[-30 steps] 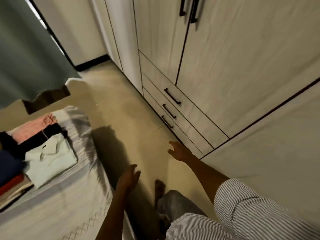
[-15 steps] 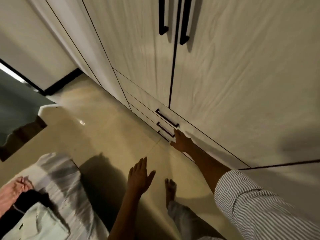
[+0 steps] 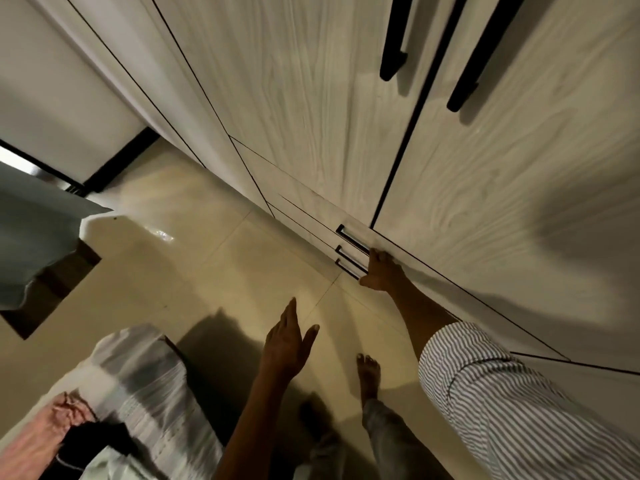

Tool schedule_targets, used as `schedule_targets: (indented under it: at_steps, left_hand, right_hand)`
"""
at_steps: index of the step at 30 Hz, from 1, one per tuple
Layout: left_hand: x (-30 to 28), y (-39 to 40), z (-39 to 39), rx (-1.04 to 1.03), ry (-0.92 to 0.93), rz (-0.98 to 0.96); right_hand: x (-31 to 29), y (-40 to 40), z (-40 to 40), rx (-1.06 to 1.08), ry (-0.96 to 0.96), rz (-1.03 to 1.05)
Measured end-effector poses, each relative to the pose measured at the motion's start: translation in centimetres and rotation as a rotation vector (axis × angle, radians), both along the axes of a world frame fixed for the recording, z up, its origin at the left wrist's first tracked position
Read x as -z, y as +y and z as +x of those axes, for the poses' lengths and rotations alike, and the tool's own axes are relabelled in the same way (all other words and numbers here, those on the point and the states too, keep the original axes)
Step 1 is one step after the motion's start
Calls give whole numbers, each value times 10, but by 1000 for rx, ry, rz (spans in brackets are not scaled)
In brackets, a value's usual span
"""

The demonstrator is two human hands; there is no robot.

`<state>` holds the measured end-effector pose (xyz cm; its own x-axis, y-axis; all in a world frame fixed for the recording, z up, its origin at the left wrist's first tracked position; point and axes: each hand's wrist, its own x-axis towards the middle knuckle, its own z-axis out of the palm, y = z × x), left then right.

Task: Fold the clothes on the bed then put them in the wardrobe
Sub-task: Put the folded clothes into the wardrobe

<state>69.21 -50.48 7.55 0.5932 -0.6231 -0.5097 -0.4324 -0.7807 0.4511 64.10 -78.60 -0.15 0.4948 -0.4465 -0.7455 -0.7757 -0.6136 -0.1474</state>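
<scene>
- Reaching down with the right hand to the wardrobe drawers; it sits at the right end of the drawer handles, fingers bunched together and curled toward the top handle. Cannot tell whether they actually grip it, edge blurred.
- Left hand hangs in the air over the floor, palm open, fingers straight and close together, thumb spread out to the side, holding nothing.
- Striped sleeve covers the right upper arm; forearm bare.
- Three stacked drawers low on the wardrobe, all closed, each with a dark bar handle.
- Two tall wardrobe doors above, closed, with two long black vertical handles side by side at the top of view.
- Clothes lie on the bed at bottom left: a pink piece, a black piece next to it, a pale one at the bottom edge, partly cut off by the frame. Well apart from both hands and from the wardrobe.
- Bed cover is light with grey stripes; its corner points toward the floor.
- Bare foot on the floor between the two arms, grey trouser leg below it.
- Grey-blue curtain at left edge.
- Motion blur across most of the view.
</scene>
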Motion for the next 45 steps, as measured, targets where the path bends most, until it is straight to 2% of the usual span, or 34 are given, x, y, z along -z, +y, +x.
schedule_targets:
  at_steps: [9, 13, 15, 17, 20, 21, 22, 24, 28, 32, 40, 45]
  left_hand:
    - [9, -17, 64, 309, -65, -73]
    - [7, -28, 89, 461, -142, -112]
    - [4, -31, 98, 539, -200, -103]
    - [5, -31, 104, 594, -233, -63]
    - [4, -16, 106, 708, -312, -39]
    - [7, -13, 104, 718, -300, -8]
    - [8, -3, 104, 740, -280, 35]
    - [13, 14, 101, 748, -238, 111]
    - [15, 54, 90, 714, -201, 121]
    - [12, 82, 84, 692, -246, 157]
    - [1, 123, 64, 664, -214, 258]
    - [-3, 144, 48, 630, -266, 325]
  right_hand:
    - [2, 41, 1, 61, 18, -71]
    - [0, 84, 1, 118, 7, -22]
    - [-3, 115, -5, 89, -10, -63]
    - [-10, 141, -15, 89, -138, -134]
    - [-27, 188, -28, 205, -621, -339]
    - [-32, 196, -32, 217, -745, -418]
    - [-40, 209, -34, 241, -787, -458]
    - [-47, 223, -41, 299, -703, -462]
    - [-43, 248, -62, 320, -328, -317]
    - [-43, 266, -71, 247, -193, -176]
    - [-56, 308, -79, 137, -131, -56]
    - [-56, 328, -94, 26, -140, 29]
